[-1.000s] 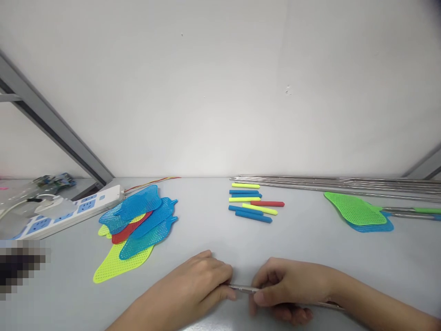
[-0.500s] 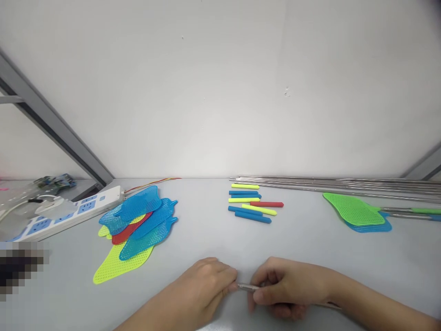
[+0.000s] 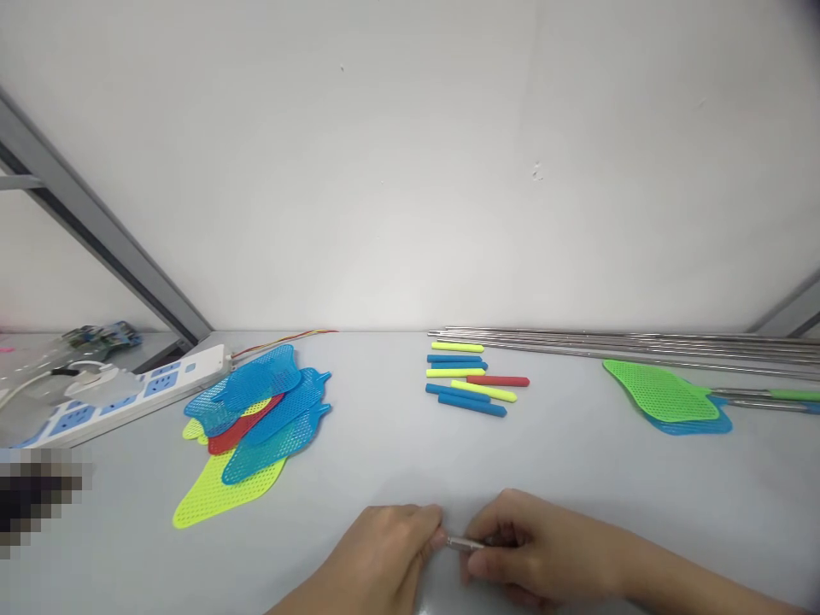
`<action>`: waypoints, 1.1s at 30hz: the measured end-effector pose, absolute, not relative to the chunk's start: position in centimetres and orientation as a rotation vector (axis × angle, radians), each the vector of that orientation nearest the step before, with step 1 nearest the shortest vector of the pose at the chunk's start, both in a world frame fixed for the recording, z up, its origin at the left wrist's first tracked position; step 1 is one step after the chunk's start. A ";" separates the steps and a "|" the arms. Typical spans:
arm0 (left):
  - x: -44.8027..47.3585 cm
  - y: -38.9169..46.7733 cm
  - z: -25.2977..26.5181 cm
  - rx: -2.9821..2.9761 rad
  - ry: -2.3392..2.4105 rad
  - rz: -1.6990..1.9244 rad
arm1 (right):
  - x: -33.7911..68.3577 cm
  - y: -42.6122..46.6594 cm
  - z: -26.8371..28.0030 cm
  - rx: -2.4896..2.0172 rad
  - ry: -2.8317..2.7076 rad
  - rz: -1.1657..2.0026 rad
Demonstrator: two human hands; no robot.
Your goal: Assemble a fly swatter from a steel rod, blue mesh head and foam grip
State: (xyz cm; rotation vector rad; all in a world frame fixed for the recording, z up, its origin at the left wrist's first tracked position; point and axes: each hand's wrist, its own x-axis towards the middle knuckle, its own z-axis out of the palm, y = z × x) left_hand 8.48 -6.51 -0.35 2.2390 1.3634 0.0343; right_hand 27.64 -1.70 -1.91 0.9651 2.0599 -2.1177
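Near the front of the grey table, my left hand pinches one end of a thin metal rod. My right hand is closed around the same rod a little further right. Only a short silvery length shows between the two hands; the rest is hidden by my fingers. Beyond them lie several loose plastic handle sleeves in blue, yellow and red, such as a blue handle and a red handle.
At left, blue, red and yellow mesh fly swatter heads overlap beside a white power strip. Several long metal rods run along the wall. At right lie a green fly swatter and a blue one under it.
Both hands have shifted slightly lower and a little to the right with the rod still between them. The table items appear unmoved.
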 end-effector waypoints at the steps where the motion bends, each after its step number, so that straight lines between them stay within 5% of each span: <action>1: 8.5 -6.6 -0.4 2.223 1.351 0.059 | 27.6 -1.7 -1.8 0.961 2.084 -2.096; 33: 7.9 -7.1 0.7 2.117 1.472 0.133 | 26.7 -1.4 -2.0 1.031 1.954 -2.139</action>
